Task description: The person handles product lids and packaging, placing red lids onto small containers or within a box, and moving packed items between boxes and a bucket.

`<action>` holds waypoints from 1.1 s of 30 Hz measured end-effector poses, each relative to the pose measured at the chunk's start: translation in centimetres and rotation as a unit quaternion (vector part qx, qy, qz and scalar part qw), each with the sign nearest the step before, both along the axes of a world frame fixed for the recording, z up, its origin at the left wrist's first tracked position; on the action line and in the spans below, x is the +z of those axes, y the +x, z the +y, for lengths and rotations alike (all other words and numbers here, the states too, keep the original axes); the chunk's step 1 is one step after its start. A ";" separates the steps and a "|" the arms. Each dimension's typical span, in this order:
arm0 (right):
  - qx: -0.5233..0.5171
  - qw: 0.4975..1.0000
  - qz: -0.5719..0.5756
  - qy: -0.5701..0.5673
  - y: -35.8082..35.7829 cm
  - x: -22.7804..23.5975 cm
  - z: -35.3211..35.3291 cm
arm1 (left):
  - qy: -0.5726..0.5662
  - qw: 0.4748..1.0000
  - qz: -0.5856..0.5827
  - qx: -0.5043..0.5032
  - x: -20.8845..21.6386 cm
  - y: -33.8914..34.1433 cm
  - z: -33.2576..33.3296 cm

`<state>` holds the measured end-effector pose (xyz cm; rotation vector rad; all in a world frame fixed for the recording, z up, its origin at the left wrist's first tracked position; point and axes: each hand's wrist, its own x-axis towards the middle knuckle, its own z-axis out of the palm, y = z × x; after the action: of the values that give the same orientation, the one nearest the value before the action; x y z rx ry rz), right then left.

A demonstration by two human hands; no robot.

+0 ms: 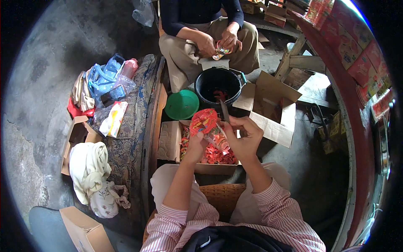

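Pinched in my left hand point(197, 145) is a red printed plastic wrapper point(204, 120), crumpled, with yellow and blue marks. Clear plastic with red print point(219, 139) hangs below it between my hands; whether it is one piece with the wrapper I cannot tell. My right hand point(245, 136) is closed on a narrow grey knife point(224, 111), its blade pointing up and away from me beside the wrapper. Under both hands an open cardboard box point(170, 140) holds a heap of red plastic scraps point(214, 156).
Beyond the box stand a black bucket point(201, 100) with red pieces inside and a green basin point(181, 105). Across from me a seated person's hands point(222, 44) work on a small item. An open carton point(273, 119) stands right; a patterned bench point(126, 155) with bags runs left.
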<state>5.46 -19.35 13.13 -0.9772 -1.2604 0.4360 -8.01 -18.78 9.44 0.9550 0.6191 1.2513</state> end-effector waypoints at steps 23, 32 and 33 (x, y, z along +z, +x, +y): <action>-0.059 0.981 -0.160 0.093 -0.3 0.7 -0.3 | 0.108 0.972 0.206 0.034 -0.5 0.0 0.1; 0.000 0.997 -0.079 0.022 0.2 1.2 -0.1 | 0.073 0.980 0.180 0.034 0.3 -0.1 -0.4; -0.002 0.998 -0.059 0.016 0.3 1.2 0.0 | 0.049 0.982 0.181 0.018 0.4 -0.2 -0.4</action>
<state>5.72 -19.36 14.32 -0.9892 -1.3673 0.3594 -8.20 -19.18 9.88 1.2732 0.8671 1.1565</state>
